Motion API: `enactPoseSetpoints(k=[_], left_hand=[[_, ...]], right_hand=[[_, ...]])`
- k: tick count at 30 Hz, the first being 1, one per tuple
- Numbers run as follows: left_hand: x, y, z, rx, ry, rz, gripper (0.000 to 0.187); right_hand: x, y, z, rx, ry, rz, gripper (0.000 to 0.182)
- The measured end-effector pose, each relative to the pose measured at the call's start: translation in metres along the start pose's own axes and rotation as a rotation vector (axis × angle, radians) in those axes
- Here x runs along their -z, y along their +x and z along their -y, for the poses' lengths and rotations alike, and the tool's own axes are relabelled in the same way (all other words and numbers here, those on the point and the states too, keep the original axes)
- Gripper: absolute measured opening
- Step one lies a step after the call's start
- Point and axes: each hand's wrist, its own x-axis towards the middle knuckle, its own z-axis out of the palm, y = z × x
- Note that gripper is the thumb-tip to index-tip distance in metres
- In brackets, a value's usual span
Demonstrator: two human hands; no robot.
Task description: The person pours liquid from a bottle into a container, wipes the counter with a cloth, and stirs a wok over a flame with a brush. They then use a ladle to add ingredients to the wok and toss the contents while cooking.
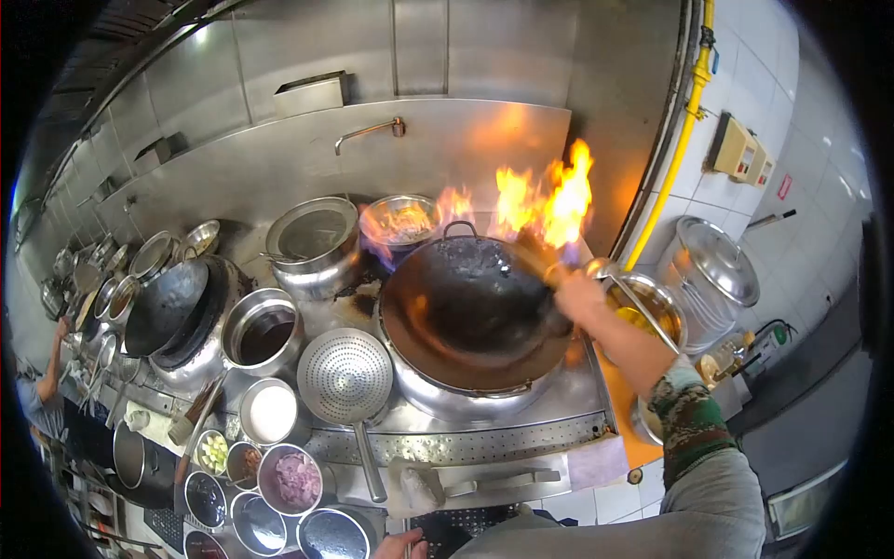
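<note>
My right hand (579, 294) is closed around the handle of a brush-like tool (535, 253), blurred, over the right side of a large dark wok (475, 307). Tall flames (549, 200) rise behind the wok's back right rim. At the bottom edge, my left hand (400, 545) is partly in view, its fingers curled; what it holds, if anything, is hidden. A perforated ladle (345, 377) lies left of the wok, its handle pointing toward me.
Left are a pot of dark liquid (264, 328), a white-filled pot (270, 413) and a bowl of chopped onion (296, 479). A lidded steel pot (712, 270) stands right. A faucet (370, 133) juts from the back wall. Another person's arm (54, 359) shows far left.
</note>
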Motion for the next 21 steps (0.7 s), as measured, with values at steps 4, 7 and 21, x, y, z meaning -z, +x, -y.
enactPoseSetpoints(k=[4,7,21], left_hand=[[0.003,0.001,0.007,-0.013,0.011,0.055,0.022],[0.005,-0.009,0.028,-0.013,-0.028,-0.024,0.021],[0.001,0.009,0.030,-0.169,-0.048,0.001,0.016]], right_hand=[[0.026,-0.052,0.027,0.609,0.207,0.461,0.058],[0.109,-0.067,-0.014,0.499,0.236,0.928,0.058],[-0.011,-0.046,0.097,0.250,0.779,0.662,0.054]])
